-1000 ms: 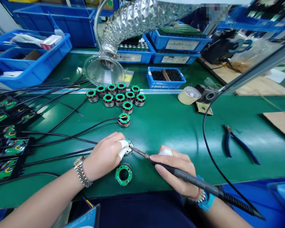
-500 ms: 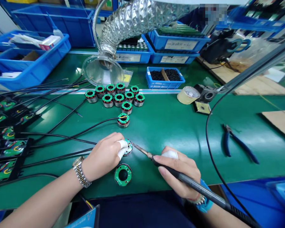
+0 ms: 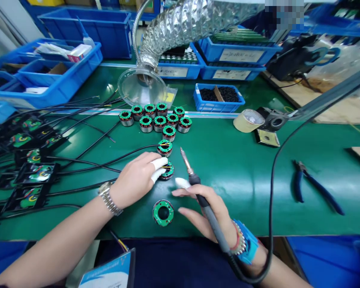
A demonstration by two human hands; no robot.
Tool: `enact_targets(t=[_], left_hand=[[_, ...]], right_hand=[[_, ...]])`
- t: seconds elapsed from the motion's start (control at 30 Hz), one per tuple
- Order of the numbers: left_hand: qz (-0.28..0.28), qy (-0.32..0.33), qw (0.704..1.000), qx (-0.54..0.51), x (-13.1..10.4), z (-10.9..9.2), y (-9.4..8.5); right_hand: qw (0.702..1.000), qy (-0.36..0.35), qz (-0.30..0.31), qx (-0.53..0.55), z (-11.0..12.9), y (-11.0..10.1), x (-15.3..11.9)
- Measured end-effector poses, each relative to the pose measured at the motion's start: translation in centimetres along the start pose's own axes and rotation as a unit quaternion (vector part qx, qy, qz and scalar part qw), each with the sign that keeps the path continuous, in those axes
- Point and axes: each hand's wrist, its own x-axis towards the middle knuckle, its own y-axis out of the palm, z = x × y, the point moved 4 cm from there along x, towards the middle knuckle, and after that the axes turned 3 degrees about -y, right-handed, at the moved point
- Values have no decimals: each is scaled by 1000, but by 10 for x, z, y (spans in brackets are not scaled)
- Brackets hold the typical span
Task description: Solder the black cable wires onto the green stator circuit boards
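My left hand (image 3: 139, 172), with white covers on two fingers, pinches a wired green-topped stator (image 3: 169, 171) on the green bench. A black soldering iron (image 3: 208, 212) rests in my right hand (image 3: 210, 208); its metal tip points up and away, apart from the stators. My right thumb and a white-covered finger are spread near a loose stator (image 3: 163, 213), not touching it. Just beyond my left fingers sits another stator (image 3: 165, 147) with a black cable and yellow wires.
Several stators (image 3: 160, 123) stand in a cluster farther back. Black housings (image 3: 36, 172) with cables lie left. A fume funnel (image 3: 142, 90), a small blue bin (image 3: 219, 105), a round tin (image 3: 248, 121) and blue-handled cutters (image 3: 321, 192) are around; the iron's cord loops at right.
The stator at my left fingers has moved away from me, near the other wired one. The iron's tip has left it and swung upward, while my right thumb and a finger have spread.
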Motion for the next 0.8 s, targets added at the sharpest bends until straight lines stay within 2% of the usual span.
enact_targets(t=[0.1, 0.13, 0.17, 0.23, 0.27, 0.33, 0.4, 0.47, 0.57, 0.63, 0.67, 0.73, 0.8], left_hand=[[-34, 25, 999, 14, -22, -3, -35], [-9, 41, 999, -1, -35, -5, -43], [40, 64, 997, -25, -51, -7, -47], [174, 73, 981, -51, -87, -8, -42], [218, 55, 973, -43, -104, -5, -36], [229, 3, 973, -19, -131, 4, -23], [207, -40, 977, -17, -146, 10, -11], [164, -49, 983, -73, -147, 11, -8], [4, -83, 984, -158, -125, 11, -21], [-105, -94, 976, -167, -105, 8, -30], [-130, -93, 974, -161, -95, 6, -31], [-143, -91, 975, -147, -79, 0, -26], [-113, -103, 977, -146, -70, -3, -16]], right_hand=[[995, -29, 89, 40, 3, 14, 1], [992, -36, 115, 49, 3, 18, 1], [988, -39, 139, 54, 3, 22, 1], [983, -39, 173, 53, 1, 27, 0], [982, -36, 181, 48, 0, 29, -1], [983, -34, 176, 28, -3, 30, -3], [989, -29, 143, -16, -8, 29, -6], [993, -20, 89, -76, -15, 25, -10], [990, -9, 19, -136, -27, 22, -13], [988, -6, 4, -156, -32, 22, -14], [987, -5, 3, -163, -33, 23, -14], [986, -4, 4, -167, -31, 24, -14], [987, -5, 9, -158, -27, 25, -14]])
